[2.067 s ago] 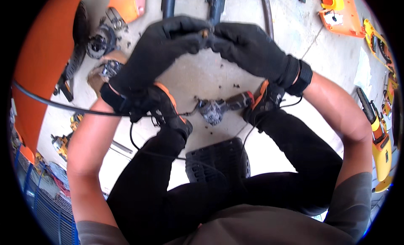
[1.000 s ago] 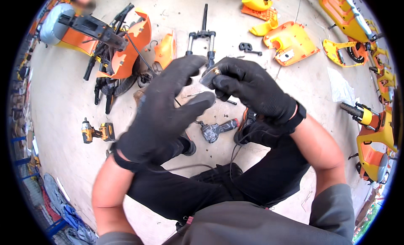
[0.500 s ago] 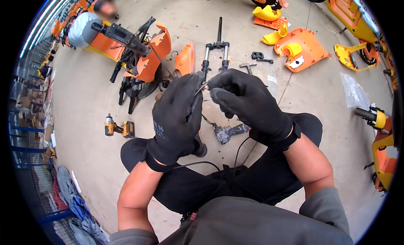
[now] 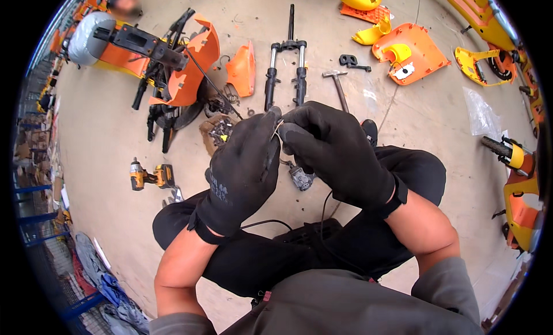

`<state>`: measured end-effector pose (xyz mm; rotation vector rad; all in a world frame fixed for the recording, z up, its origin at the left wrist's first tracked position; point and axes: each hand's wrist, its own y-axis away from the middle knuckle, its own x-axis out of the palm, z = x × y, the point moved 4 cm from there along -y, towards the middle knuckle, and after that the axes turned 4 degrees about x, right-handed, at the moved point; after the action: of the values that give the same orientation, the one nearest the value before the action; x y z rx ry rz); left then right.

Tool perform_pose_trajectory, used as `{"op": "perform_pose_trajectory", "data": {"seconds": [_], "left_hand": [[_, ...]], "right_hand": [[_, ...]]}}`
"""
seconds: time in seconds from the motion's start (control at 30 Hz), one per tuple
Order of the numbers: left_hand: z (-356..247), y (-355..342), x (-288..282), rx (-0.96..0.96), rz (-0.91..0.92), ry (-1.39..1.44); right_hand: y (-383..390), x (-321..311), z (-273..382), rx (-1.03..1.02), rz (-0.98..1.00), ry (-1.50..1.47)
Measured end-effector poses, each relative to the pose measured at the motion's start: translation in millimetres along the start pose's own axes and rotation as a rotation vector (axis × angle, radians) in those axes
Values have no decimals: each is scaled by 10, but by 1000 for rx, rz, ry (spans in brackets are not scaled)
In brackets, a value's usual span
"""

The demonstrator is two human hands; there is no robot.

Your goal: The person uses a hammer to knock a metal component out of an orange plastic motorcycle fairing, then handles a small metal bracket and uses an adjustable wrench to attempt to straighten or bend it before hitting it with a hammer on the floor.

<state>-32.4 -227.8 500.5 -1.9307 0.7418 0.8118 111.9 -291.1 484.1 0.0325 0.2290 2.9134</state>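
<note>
My left hand (image 4: 242, 168) and my right hand (image 4: 341, 153), both in black gloves, meet at the fingertips in front of me. Pinched between them is a thin, pale wire-like piece (image 4: 277, 129), small and partly hidden by the gloves. Thumb and forefinger are closed on each hand. Below my right hand a grey power tool (image 4: 300, 178) lies on the floor, partly covered. Beyond my fingers lies a black and silver front fork (image 4: 298, 76). A box of small hardware (image 4: 218, 132) sits beside my left hand.
A yellow cordless drill-like tool (image 4: 151, 175) lies to the left. A hammer (image 4: 337, 87), black bracket (image 4: 353, 63) and orange panel (image 4: 410, 56) lie ahead. A partly dismantled orange scooter (image 4: 187, 76) stands front left, with a person behind. Clear plastic (image 4: 481, 113) lies at right.
The view has shifted, uncovering the hardware box and more of the hammer. My right thumb and fingers have closed in beside my left fingertips, still around the thin piece.
</note>
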Motion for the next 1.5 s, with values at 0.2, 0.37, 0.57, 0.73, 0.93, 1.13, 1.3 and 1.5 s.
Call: {"op": "perform_pose_trajectory", "data": {"seconds": [0.2, 0.37, 0.57, 0.73, 0.93, 1.13, 1.3, 1.5], "left_hand": [[132, 11, 7, -73, -37, 112], [273, 100, 7, -225, 7, 218], [335, 109, 31, -245, -16, 257], [344, 113, 103, -247, -8, 216], [345, 106, 175, -273, 50, 216], [356, 104, 222, -259, 86, 214], [373, 98, 224, -277, 77, 235], [346, 110, 231, -286, 113, 165]], "right_hand": [[-123, 90, 26, -235, -87, 367], [-232, 186, -144, -252, -64, 363], [-333, 193, -317, -21, 7, 94], [-366, 152, -404, 103, 46, 34], [-404, 107, -428, 196, 80, 13], [-407, 75, -492, 186, 78, -13], [-414, 66, -494, 161, 90, -19], [-408, 60, -532, 130, 67, -22]]}}
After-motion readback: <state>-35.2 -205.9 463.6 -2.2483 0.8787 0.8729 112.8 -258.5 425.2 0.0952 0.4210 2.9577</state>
